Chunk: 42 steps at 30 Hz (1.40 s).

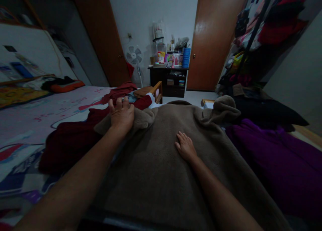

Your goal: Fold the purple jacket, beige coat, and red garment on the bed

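Note:
A brown fleece top (161, 164) lies spread in front of me, with its neck end away from me and a sleeve out to each side. Its right sleeve (225, 110) is bunched up at the far right. My left hand (122, 115), with a ring on one finger, is curled over the left sleeve (144, 117) and grips the cloth; the fingertips are partly hidden. Flat on the middle of the top rests my right hand (185, 145), fingers stretched out and holding nothing.
Dark red clothing (72, 140) is heaped at left on a bed with a patterned sheet (60, 103). To the right lie a purple garment (274, 160) and folded black clothing (264, 107). A fan (134, 56) and a dark cabinet (167, 81) stand by the far wall.

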{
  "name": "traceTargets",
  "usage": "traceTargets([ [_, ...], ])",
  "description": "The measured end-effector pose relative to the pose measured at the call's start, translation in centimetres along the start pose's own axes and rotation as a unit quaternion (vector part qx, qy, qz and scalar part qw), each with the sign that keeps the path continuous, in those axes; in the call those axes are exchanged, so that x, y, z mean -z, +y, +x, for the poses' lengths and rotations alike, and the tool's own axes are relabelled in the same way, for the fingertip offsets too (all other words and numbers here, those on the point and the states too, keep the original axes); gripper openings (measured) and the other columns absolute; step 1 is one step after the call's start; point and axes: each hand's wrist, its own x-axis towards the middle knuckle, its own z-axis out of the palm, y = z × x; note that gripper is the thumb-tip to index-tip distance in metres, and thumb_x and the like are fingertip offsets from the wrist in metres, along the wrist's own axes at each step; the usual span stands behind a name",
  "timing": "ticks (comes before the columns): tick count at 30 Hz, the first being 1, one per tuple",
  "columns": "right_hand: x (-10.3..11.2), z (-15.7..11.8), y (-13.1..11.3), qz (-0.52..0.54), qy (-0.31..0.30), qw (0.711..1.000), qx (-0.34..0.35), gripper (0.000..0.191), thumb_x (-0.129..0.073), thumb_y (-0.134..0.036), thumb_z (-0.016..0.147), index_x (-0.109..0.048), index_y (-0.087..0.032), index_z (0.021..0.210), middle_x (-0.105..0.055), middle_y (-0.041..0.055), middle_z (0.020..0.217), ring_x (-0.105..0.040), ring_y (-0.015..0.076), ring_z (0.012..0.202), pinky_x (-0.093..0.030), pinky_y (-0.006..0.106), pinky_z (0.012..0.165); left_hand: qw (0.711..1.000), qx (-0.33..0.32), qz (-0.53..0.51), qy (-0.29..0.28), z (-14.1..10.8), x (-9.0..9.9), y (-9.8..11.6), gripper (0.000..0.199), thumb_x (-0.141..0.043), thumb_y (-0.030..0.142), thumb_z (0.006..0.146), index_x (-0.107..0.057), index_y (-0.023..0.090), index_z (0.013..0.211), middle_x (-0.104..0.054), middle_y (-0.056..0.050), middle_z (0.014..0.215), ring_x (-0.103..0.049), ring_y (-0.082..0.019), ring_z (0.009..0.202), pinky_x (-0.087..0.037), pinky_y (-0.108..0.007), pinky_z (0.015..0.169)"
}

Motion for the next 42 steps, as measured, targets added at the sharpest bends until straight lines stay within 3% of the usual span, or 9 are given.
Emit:
traceTargets([
  [3, 0.1, 0.0, -0.1, -0.002, 0.003, 1.000, 0.001, 0.054, -0.041, -0.038, 0.095, -0.042, -0.018, 0.145, -0.032, 0.0066, 0.157, -0.026, 0.0244, 0.144, -0.020, 0.042, 0.117, 0.993, -0.097, -0.039, -0.060, -1.0, -2.3, 3.1, 0.040, -0.037, 0.014, 0.091, -0.067, 0.022, 0.115, -0.049, -0.011, 0.145, -0.024, -0.033, 0.143, -0.008, -0.061, 0.114],
  [6, 0.2, 0.0, -0.1, 0.001, 0.008, 1.000, 0.001, 0.054, -0.040, -0.038, 0.095, -0.043, -0.017, 0.145, -0.033, 0.0063, 0.156, -0.026, 0.0243, 0.144, -0.019, 0.041, 0.117, 0.929, -0.224, -0.108, -0.274, -3.2, -5.2, 6.9, 0.037, -0.045, 0.020, 0.089, -0.065, 0.028, 0.120, -0.064, -0.007, 0.127, -0.032, -0.030, 0.141, -0.001, -0.060, 0.115],
  [12, 0.2, -0.1, 0.1, 0.017, 0.012, 1.000, -0.002, 0.054, -0.042, -0.038, 0.095, -0.043, -0.018, 0.145, -0.033, 0.0052, 0.156, -0.026, 0.0234, 0.144, -0.018, 0.040, 0.117, 0.945, -0.089, -0.085, -0.304, -5.3, -8.3, 8.8, 0.082, -0.080, 0.054, 0.058, -0.057, 0.031, 0.132, -0.017, -0.012, 0.161, 0.004, -0.053, 0.142, -0.007, -0.075, 0.105],
  [16, 0.3, -0.1, 0.0, 0.027, 0.009, 1.000, -0.005, 0.054, -0.043, -0.037, 0.094, -0.044, -0.018, 0.144, -0.034, 0.0057, 0.156, -0.027, 0.0239, 0.144, -0.018, 0.041, 0.117, 0.931, -0.017, -0.062, -0.359, -4.1, -8.2, 6.9, 0.073, -0.071, 0.026, 0.073, -0.046, 0.032, 0.141, -0.037, -0.020, 0.147, -0.046, -0.048, 0.123, -0.045, -0.056, 0.088],
  [20, 0.3, -0.1, -0.1, 0.029, 0.009, 0.999, -0.008, 0.053, -0.043, -0.037, 0.094, -0.044, -0.018, 0.144, -0.034, 0.0062, 0.156, -0.028, 0.0245, 0.143, -0.018, 0.041, 0.117, 0.939, -0.134, -0.052, -0.312, -3.8, -7.1, 6.4, 0.037, -0.048, 0.015, 0.087, -0.066, 0.026, 0.118, -0.052, -0.016, 0.126, -0.055, -0.032, 0.110, -0.047, -0.042, 0.082],
  [27, 0.2, -0.2, 0.0, 0.025, 0.021, 0.999, -0.002, 0.053, -0.042, -0.037, 0.095, -0.044, -0.017, 0.143, -0.035, 0.0065, 0.155, -0.028, 0.0238, 0.143, -0.018, 0.040, 0.117, 0.905, -0.348, -0.104, -0.224, -1.4, -3.3, 6.6, 0.033, -0.044, 0.009, 0.088, -0.073, 0.022, 0.096, -0.056, -0.010, 0.127, -0.046, -0.028, 0.117, -0.033, -0.044, 0.102],
  [36, 0.1, -0.1, 0.1, 0.022, 0.019, 1.000, -0.003, 0.053, -0.042, -0.039, 0.094, -0.045, -0.016, 0.143, -0.036, 0.0071, 0.155, -0.029, 0.0242, 0.143, -0.019, 0.040, 0.117, 0.992, -0.087, -0.014, -0.085, 2.0, -3.2, -4.6, 0.025, -0.042, -0.002, 0.084, -0.065, 0.008, 0.083, -0.059, -0.009, 0.122, -0.035, -0.036, 0.133, -0.010, -0.061, 0.113],
  [40, 0.1, -0.2, -0.1, 0.026, 0.019, 0.999, -0.003, 0.053, -0.043, -0.038, 0.094, -0.045, -0.018, 0.143, -0.035, 0.0069, 0.155, -0.029, 0.0249, 0.143, -0.019, 0.041, 0.117, 0.996, -0.065, -0.005, -0.062, 0.6, -4.5, -2.3, 0.028, -0.052, 0.006, 0.080, -0.069, 0.015, 0.101, -0.051, -0.014, 0.140, -0.018, -0.041, 0.144, -0.006, -0.064, 0.114],
  [42, 0.1, -0.2, -0.1, 0.027, 0.020, 0.999, -0.004, 0.053, -0.043, -0.036, 0.094, -0.045, -0.018, 0.143, -0.035, 0.0069, 0.155, -0.028, 0.0249, 0.143, -0.019, 0.042, 0.117, 0.978, -0.150, -0.065, -0.129, -0.3, -5.5, 1.4, 0.038, -0.052, 0.011, 0.082, -0.065, 0.017, 0.118, -0.044, -0.014, 0.148, -0.020, -0.035, 0.146, -0.010, -0.056, 0.118],
])
